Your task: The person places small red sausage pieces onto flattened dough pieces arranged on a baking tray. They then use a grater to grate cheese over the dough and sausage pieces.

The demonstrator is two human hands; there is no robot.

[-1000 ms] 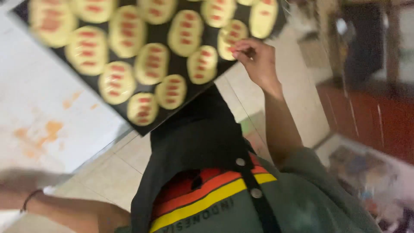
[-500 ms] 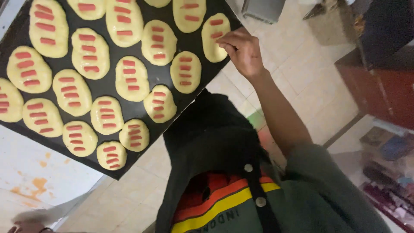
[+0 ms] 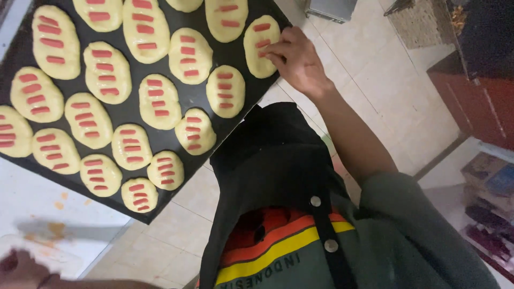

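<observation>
A black baking tray (image 3: 176, 109) carries several oval pale-yellow dough pieces (image 3: 159, 101), each topped with red strips. My right hand (image 3: 300, 61) reaches to the tray's right edge near its far corner. Its fingers curl over the rim, and the fingertips rest on the nearest dough piece (image 3: 259, 48). My left hand (image 3: 19, 267) is a blur at the bottom left corner, low over a white surface (image 3: 32, 208), with a dark band at the wrist. I cannot tell what it holds. My black apron (image 3: 273, 176) and striped shirt fill the lower middle.
The tray juts past the white surface's edge, over a pale tiled floor (image 3: 369, 69). Orange smears mark the white surface near my left hand. A red-brown cabinet (image 3: 476, 101) stands at the right, a woven basket (image 3: 423, 21) at the top right, and packages (image 3: 490, 182) lie lower right.
The view has swung, so more of the tray shows and it sits lower in the frame. My right hand has stayed at the tray's right edge, fingers now over the end dough piece.
</observation>
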